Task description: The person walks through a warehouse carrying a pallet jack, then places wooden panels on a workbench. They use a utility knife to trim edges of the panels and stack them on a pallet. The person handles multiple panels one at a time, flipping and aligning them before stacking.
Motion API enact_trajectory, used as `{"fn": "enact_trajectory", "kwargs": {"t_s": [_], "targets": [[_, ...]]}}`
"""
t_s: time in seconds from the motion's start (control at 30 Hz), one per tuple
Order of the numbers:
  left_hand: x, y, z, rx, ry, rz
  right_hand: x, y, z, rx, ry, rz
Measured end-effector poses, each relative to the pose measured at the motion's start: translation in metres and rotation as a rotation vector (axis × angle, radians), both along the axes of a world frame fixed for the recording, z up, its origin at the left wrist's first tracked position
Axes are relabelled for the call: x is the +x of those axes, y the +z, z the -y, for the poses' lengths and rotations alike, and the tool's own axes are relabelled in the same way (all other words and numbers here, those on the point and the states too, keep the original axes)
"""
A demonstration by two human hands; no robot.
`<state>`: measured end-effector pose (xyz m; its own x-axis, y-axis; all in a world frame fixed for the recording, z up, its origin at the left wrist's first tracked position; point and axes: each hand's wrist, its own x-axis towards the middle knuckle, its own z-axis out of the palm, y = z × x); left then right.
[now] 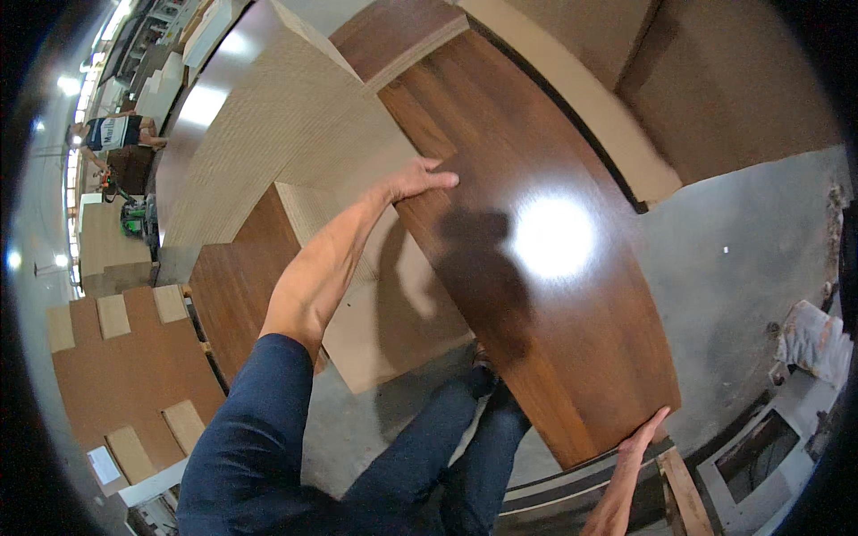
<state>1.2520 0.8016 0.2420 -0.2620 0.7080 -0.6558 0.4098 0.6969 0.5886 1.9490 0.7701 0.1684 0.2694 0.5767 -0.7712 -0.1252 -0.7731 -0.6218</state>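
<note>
A long dark brown glossy wooden board (536, 268) runs from the upper middle down to the lower right, with a bright light glare on it. My left hand (416, 181) grips its left long edge, arm stretched out from a dark blue sleeve. My right hand (642, 439) holds the board's near lower corner, fingers against the edge. My legs in dark trousers (447, 447) stand under the board's near end.
Stacks of pale chipboard panels (268, 116) and brown boards (237, 286) lie to the left. More panels (697, 80) lean at the upper right. Grey concrete floor (742, 268) lies to the right. A person (116, 134) stands far left near a green machine (134, 219).
</note>
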Motion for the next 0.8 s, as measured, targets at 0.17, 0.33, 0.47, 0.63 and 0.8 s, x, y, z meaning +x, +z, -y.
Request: {"fn": "enact_trajectory", "kwargs": {"t_s": [0.17,0.33,0.47,0.63,0.8], "targets": [[-0.068,-0.099,-0.005,-0.024,0.1,0.055,-0.051,-0.053,-0.033,-0.128,-0.013,0.119],[-0.056,-0.065,-0.033,-0.035,0.088,0.061,-0.056,-0.059,-0.026,-0.041,-0.037,-0.09],[-0.04,-0.056,0.008,0.287,0.324,-0.61,-0.067,-0.035,-0.028,-0.101,-0.081,-0.083],[0.117,-0.101,0.119,-0.238,0.956,0.217,-0.064,-0.038,-0.033,-0.141,-0.058,-0.081],[0.16,-0.095,0.081,0.232,1.289,0.743,-0.093,-0.046,-0.049,-0.131,-0.013,-0.03]]}}
